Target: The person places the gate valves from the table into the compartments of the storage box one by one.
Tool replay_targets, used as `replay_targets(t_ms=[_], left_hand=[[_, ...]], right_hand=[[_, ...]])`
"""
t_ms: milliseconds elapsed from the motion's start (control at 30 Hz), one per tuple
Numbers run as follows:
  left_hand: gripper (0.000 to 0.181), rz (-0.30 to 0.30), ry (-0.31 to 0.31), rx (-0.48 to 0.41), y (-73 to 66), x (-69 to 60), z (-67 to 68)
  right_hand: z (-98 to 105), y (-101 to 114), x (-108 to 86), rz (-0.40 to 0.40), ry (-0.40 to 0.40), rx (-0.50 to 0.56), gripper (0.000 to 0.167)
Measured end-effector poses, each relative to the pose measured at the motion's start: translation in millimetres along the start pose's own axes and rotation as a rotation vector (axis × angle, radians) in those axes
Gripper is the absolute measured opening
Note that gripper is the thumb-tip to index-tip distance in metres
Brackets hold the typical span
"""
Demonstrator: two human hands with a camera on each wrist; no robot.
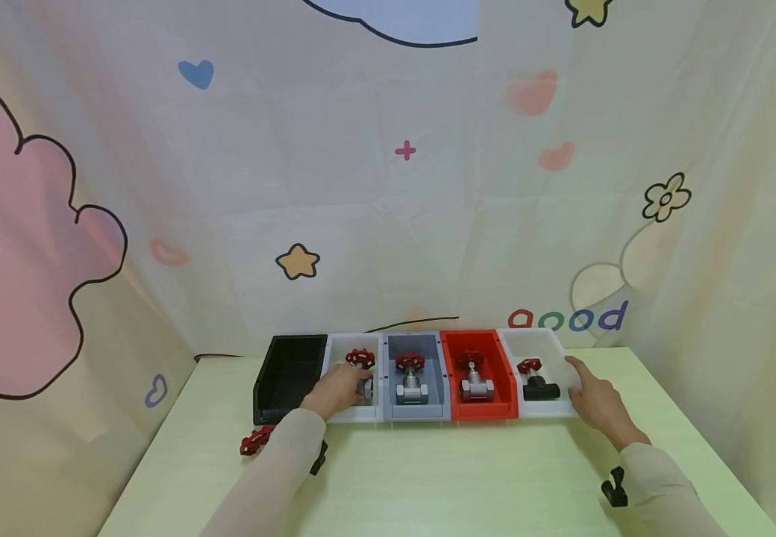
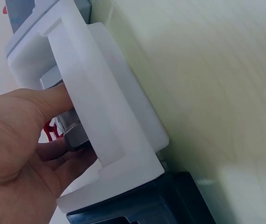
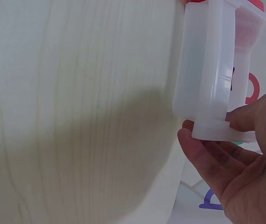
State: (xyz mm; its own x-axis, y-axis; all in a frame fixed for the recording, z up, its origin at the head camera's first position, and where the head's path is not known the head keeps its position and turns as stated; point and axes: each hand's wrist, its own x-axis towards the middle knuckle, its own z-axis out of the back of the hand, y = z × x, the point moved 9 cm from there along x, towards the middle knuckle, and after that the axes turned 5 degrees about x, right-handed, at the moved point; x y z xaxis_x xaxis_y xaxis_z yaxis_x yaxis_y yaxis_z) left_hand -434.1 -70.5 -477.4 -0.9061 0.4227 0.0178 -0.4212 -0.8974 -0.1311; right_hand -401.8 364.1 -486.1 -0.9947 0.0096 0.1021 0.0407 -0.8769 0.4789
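My left hand (image 1: 337, 389) reaches into the white bin (image 1: 353, 341) second from the left. Its thumb and fingers grip the grey metal body of a valve (image 2: 72, 126), whose red handwheel (image 1: 360, 358) shows beyond the fingers. The bin's front wall hides part of the grip in the left wrist view. At the row's far end, my right hand (image 1: 599, 406) pinches the side wall of another white bin (image 3: 217, 65), thumb inside and fingers outside. That bin holds a black-bodied valve (image 1: 541, 386) with a small red handwheel.
Between the white bins stand a grey bin (image 1: 395, 344) and a red bin (image 1: 451, 343), each holding a metal valve with a red handwheel. A black bin (image 1: 290, 373) ends the row at left. Another red handwheel (image 1: 255, 441) lies on the table, partly behind the left sleeve.
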Motion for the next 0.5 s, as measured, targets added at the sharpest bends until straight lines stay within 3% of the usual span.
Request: replay_targets(t_ms=[300,500], left_hand=[[0.042,0.033,0.018,0.010,2.1,3.3,-9.6],[0.036,0.027,-0.020,0.046,1.1,5.2,-8.2]], right_hand=[[-2.3,-1.1,-0.4,-0.002,0.006,0.009,0.058],[1.1,1.1,-0.8,0.005,-0.010,-0.004,0.057]])
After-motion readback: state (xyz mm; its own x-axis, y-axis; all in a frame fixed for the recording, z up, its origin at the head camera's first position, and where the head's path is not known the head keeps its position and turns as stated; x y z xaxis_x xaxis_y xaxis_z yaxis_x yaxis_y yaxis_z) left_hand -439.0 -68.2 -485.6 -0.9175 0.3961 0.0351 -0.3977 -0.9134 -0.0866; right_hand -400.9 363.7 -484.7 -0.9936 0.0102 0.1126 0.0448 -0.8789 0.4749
